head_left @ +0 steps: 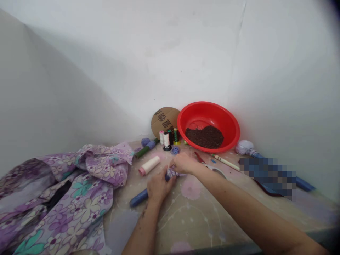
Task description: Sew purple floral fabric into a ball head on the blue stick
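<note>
My left hand [160,186] is wrapped round a blue stick [139,198] lying at a slant on the table, its near end sticking out to the left. At its far end is a bunched, whitish-purple cloth tip [172,172], partly hidden by my fingers. My right hand [183,163] is closed at this tip, fingers bent down; whatever they pinch is too small to make out. Just left of my hands lies a large white thread spool [150,165] with a pink base. A small bundle of purple yarn [175,150] sits behind my right hand.
Flowered cloth [87,198] covers the left side. Behind stand several thread spools [166,141], a cardboard disc [159,122] and a red basin [233,131] holding dark grains. Scissors [199,158], a pale pen-like stick [225,162], a blurred-out flat object [268,177] and another ball-ended blue stick [305,184] lie right.
</note>
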Demonstrator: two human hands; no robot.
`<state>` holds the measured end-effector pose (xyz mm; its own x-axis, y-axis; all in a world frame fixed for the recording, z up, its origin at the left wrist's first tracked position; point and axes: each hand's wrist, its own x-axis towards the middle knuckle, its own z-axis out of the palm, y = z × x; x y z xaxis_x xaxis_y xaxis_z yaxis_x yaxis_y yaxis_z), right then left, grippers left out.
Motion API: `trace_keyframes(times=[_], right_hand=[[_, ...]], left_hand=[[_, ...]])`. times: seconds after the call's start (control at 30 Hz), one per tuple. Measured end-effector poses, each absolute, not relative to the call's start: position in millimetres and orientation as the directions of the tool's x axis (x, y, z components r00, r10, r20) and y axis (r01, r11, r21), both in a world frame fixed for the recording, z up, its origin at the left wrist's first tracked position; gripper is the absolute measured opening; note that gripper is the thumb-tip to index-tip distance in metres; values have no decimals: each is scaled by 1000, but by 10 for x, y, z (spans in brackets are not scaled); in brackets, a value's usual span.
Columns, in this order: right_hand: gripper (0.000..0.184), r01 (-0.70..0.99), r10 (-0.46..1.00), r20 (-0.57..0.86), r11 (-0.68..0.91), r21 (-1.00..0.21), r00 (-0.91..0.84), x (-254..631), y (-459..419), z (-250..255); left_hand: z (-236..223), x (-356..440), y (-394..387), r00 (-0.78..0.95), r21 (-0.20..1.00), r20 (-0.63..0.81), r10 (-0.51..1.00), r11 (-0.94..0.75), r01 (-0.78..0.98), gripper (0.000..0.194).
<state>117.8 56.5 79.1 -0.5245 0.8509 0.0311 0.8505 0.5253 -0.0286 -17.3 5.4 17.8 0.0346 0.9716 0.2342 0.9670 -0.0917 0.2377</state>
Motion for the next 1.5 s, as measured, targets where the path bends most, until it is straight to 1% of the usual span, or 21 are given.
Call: trace_keyframes(times=[0.07, 0.1, 0.17, 0.2, 0.27, 0.33, 0.4, 0.5, 0.57, 0.63, 0.7, 0.77, 0.8, 0.87, 0.9, 0.97, 1.0, 1.1, 1.23, 1.33, 1.5], right_hand=[[22, 833, 834, 91, 550, -57, -544, 1202, 603, 734], [20, 819, 824, 130, 564, -109, -551, 1221, 633, 711], [18, 780, 830, 213, 558, -282, -516, 1265, 707, 683], [19, 745, 836, 273, 548, -381, -475, 1289, 748, 681], [22, 657, 854, 408, 513, -552, -324, 1338, 823, 703], [24, 578, 850, 514, 478, -661, -116, 1390, 881, 749], [25, 537, 817, 571, 445, -716, 84, 1445, 914, 803], [28, 544, 724, 613, 391, -742, 317, 1536, 925, 885], [32, 571, 663, 624, 346, -745, 413, 1599, 917, 947], [35, 622, 645, 618, 271, -735, 449, 1655, 899, 1019], [34, 728, 698, 605, 173, -663, 385, 1688, 867, 1085], [31, 865, 791, 571, 113, -489, 219, 1680, 813, 1122], [29, 917, 835, 540, 125, -379, 109, 1658, 778, 1122], [29, 953, 877, 463, 238, -187, -129, 1580, 697, 1086], [29, 939, 874, 420, 321, -122, -244, 1528, 657, 1053], [31, 879, 837, 334, 474, -44, -435, 1415, 588, 972], [32, 851, 817, 293, 526, -21, -497, 1359, 563, 933], [33, 800, 780, 200, 600, 29, -593, 1223, 534, 847], [23, 794, 779, 167, 605, 55, -605, 1151, 579, 803], [17, 805, 789, 209, 593, -13, -578, 1191, 648, 772], [20, 803, 805, 328, 567, -184, -493, 1344, 764, 699]], left_hand=[[149, -179, 62, 57, 224, 264, 963, -119, 967, 56], [131, -182, 69, 65, 216, 279, 958, -129, 968, 55], [92, -183, 88, 77, 199, 307, 949, -143, 970, 55], [74, -181, 97, 80, 191, 316, 945, -146, 971, 55], [43, -178, 114, 88, 178, 333, 939, -154, 972, 54], [23, -175, 126, 94, 167, 350, 932, -161, 973, 53], [14, -177, 131, 96, 162, 366, 926, -165, 973, 52], [16, -180, 125, 99, 163, 376, 921, -170, 972, 52], [25, -178, 114, 100, 162, 371, 923, -171, 972, 52], [36, -172, 104, 92, 160, 359, 929, -158, 974, 52], [47, -164, 97, 82, 159, 349, 934, -146, 976, 52], [54, -157, 95, 77, 163, 348, 934, -141, 976, 52], [56, -155, 95, 76, 168, 351, 933, -142, 976, 52], [57, -153, 95, 71, 177, 356, 932, -142, 974, 52], [57, -153, 96, 71, 180, 357, 931, -144, 973, 52], [55, -155, 95, 71, 180, 356, 932, -143, 973, 52], [53, -157, 95, 71, 178, 356, 932, -143, 974, 53], [49, -159, 96, 79, 171, 360, 929, -149, 974, 54], [49, -162, 100, 80, 170, 361, 929, -150, 974, 54], [45, -170, 102, 104, 159, 384, 917, -177, 971, 54], [30, -178, 108, 107, 155, 402, 909, -183, 971, 54]])
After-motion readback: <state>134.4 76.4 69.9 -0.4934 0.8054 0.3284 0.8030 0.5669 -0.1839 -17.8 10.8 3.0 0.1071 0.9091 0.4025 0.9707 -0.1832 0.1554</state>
